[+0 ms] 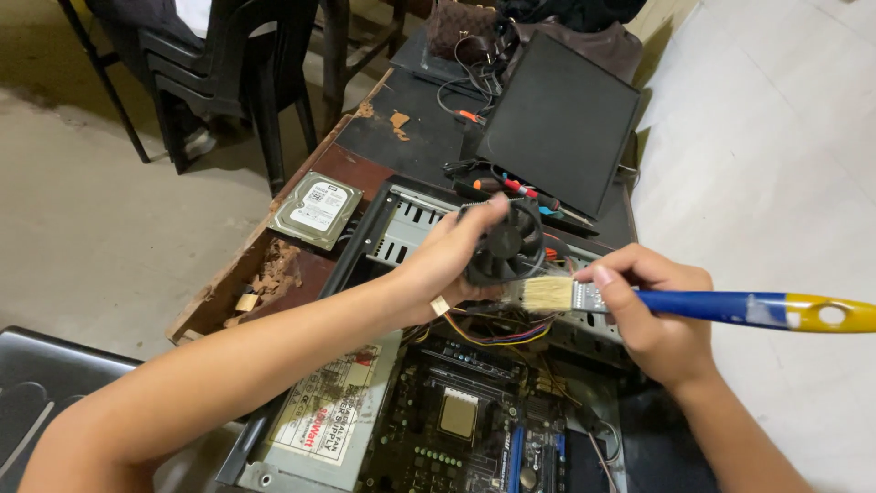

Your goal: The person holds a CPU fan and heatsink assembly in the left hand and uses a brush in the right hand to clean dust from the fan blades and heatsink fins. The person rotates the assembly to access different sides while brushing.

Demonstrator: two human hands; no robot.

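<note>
Left hand (447, 260) grips black cooler fan (505, 245) above open computer case (365, 239); right hand (652, 315) holds paintbrush (712, 304), bristles touching fan's edge. Best: steady fan, light strokes between blades, away from motherboard (465, 429).

One cooling fan (505, 245), one paintbrush (639, 301), one hard drive (317, 209), one open computer case (365, 265), two hands.

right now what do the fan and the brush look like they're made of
Fan: black plastic by the look, matte moulded blades and frame. Brush: pale bristles, natural or synthetic I cannot tell; shiny metal band; glossy blue and yellow handle, painted wood or plastic.
</note>
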